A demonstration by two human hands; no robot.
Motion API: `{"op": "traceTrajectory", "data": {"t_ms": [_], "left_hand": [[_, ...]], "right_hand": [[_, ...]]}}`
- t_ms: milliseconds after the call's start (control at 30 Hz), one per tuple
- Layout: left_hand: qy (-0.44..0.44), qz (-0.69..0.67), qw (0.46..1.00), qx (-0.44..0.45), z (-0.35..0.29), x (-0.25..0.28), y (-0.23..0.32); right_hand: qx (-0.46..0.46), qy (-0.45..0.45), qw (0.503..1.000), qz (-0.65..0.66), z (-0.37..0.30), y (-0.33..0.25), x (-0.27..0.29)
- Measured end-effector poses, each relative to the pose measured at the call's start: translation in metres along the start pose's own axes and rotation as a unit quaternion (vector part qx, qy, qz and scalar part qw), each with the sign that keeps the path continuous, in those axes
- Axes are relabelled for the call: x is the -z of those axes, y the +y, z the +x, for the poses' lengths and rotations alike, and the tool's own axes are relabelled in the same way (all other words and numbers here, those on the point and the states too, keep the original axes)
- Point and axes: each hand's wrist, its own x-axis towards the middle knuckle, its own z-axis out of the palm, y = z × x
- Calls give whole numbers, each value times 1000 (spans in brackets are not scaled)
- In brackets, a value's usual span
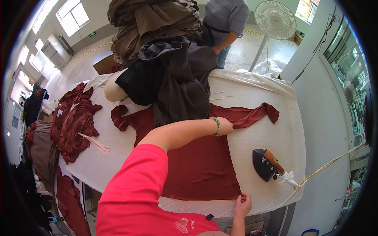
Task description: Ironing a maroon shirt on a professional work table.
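Nearest the camera, the right hand (243,204) pinches the lower hem of a dark red, flat-spread knit garment (201,165) at the near edge of a white padded ironing table (260,102), fingers curled over the cloth. The garment lies smoothed across the table's middle, its sleeves reaching left and right. The left arm, in a bright pink short sleeve, stretches over it; the left hand (225,126), with a pale green bead bracelet (216,126) at the wrist, rests on the cloth near the right sleeve — whether its fingers are spread or gripping I cannot tell.

To the right stands a black electric iron with a brown handle (267,164), upright on its heel, apart from the garment, its cord trailing off the table edge.

Farther left lies a heap of dark red garments (75,124), small white tags showing on it. Beyond, a pile of black and dark grey garments (173,78) overlaps the garment's top. Behind it rises a tall brown fabric stack (153,23), beside it a person in a grey checked shirt (224,19) and a white pedestal fan (275,19) — and a small green rectangular sign (92,34) on the far wall.
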Motion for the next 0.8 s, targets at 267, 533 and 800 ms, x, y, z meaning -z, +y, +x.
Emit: {"op": "traceTrajectory", "data": {"t_ms": [267,533,800], "left_hand": [[11,-15,1000,-1,-5,0,2],[12,10,1000,-4,-1,-6,2],[14,9,1000,-1,1,-8,0]], "right_hand": [[-19,-1,1000,-1,2,3,-1],[-44,-2,999,1,5,5,-3],[-53,1,998,15,8,7,-4]]}}
